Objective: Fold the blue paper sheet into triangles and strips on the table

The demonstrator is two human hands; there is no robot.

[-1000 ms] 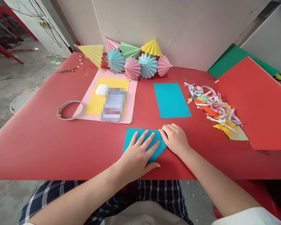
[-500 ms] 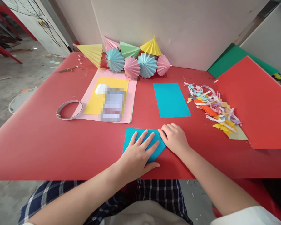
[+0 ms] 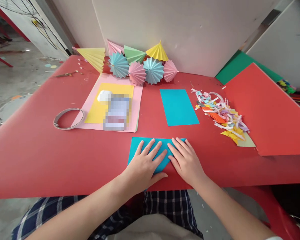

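A folded sheet of blue paper [image 3: 134, 150] lies on the red table near its front edge, partly covered by both hands. My left hand [image 3: 145, 165] presses flat on it with the fingers spread, so it is open. Along the paper's right part rests my right hand [image 3: 186, 158], palm down, fingers stretched out and lying flat. The paper's slanting right edge shows between the hands; its lower part is hidden under my left hand. Beyond my right hand lies a second blue sheet [image 3: 179, 107], flat and rectangular.
Pleated paper umbrellas [image 3: 153, 70] stand along the wall. At left are pink paper [image 3: 137, 100], yellow paper [image 3: 93, 111], a blurred flat item [image 3: 117, 113] and a ring of tape [image 3: 56, 122]. Paper scraps [image 3: 222, 116] are heaped at right beside a large red board [image 3: 282, 116].
My right hand has gone from curled at the paper's right edge to flat with outstretched fingers on it. My left hand stays on the paper. The view has shifted slightly.
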